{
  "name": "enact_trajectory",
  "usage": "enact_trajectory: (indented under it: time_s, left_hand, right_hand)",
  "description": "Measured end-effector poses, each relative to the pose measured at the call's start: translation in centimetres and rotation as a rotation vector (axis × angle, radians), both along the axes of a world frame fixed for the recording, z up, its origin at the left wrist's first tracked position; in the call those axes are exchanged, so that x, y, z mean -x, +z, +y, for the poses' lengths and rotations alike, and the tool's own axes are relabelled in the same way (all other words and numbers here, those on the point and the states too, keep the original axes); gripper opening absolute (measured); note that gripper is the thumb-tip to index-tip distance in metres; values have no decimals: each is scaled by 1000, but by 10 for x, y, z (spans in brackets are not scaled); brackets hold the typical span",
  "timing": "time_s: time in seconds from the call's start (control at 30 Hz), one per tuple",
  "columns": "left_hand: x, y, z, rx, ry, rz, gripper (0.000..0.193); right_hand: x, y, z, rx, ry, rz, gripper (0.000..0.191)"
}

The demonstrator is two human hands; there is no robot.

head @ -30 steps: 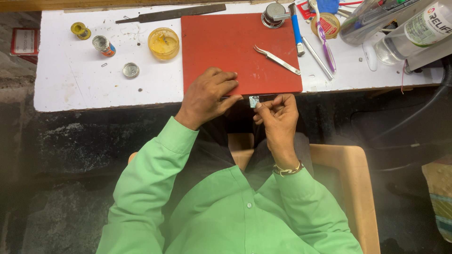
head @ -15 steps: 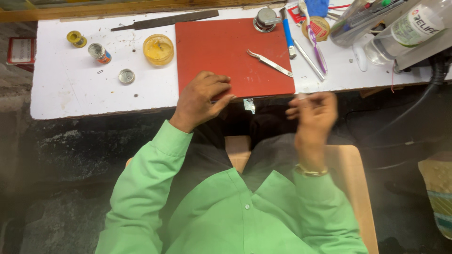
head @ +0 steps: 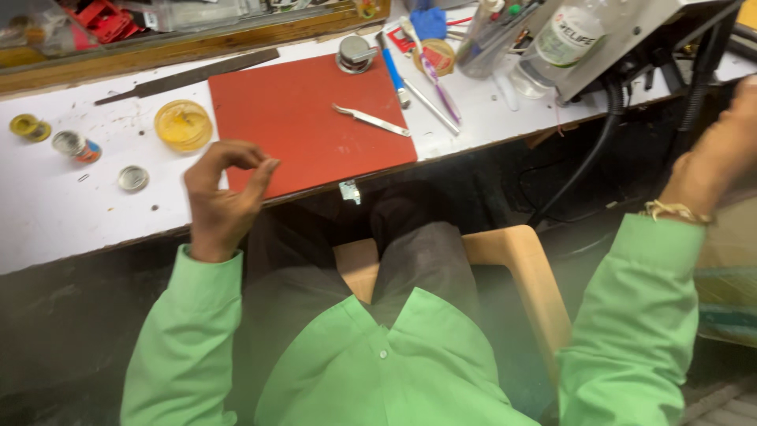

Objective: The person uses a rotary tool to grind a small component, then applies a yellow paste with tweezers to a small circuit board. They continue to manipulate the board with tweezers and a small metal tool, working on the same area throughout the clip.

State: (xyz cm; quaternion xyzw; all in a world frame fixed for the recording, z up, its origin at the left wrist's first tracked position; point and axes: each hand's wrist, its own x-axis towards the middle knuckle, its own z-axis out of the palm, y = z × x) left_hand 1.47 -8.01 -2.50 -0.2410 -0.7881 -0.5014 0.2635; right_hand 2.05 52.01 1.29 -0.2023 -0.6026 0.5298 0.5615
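The left hand [head: 223, 201] pinches its fingertips, holding nothing I can see, beside the flat red mat [head: 307, 118]. The right hand [head: 729, 150] is blurry; cannot tell.

A small repair workshop is showing here: a white table [head: 63, 229] is carrying a red work mat [head: 307, 118], tweezers [head: 371, 120], a metal file [head: 189, 76], little tins [head: 76, 147], a yellow paste pot [head: 183, 125] and a clear bottle [head: 564, 39], with black cables [head: 599, 150] hanging off the edge.
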Motion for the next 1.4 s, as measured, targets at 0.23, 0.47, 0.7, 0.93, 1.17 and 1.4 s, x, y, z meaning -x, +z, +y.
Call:
enact_trajectory:
  time_s: [0.23,0.47,0.7,0.93,1.17,1.4]
  left_hand:
    - [-30,11,-18,-187,15,-27,21]
    - [-61,11,-39,-292,85,-68,18]
    - [-70,11,-37,-315,118,-104,15]
    - [-71,28,22,-238,58,-219,11]
    - [-90,86,117,-149,-483,-254,51]
    - [-161,139,138,-764,-581,-441,71]
  right_hand:
    - [12,15,-14,-790,-86,-473,44]
    - [33,18,1,-267,452,-314,16]
    - [32,23,25,-222,441,-252,10]
    - [4,89,19,-561,415,-371,15]
    - [-94,136,-137,-1078,405,-250,23]
    - [-155,132,-303,-1165,677,-29,52]
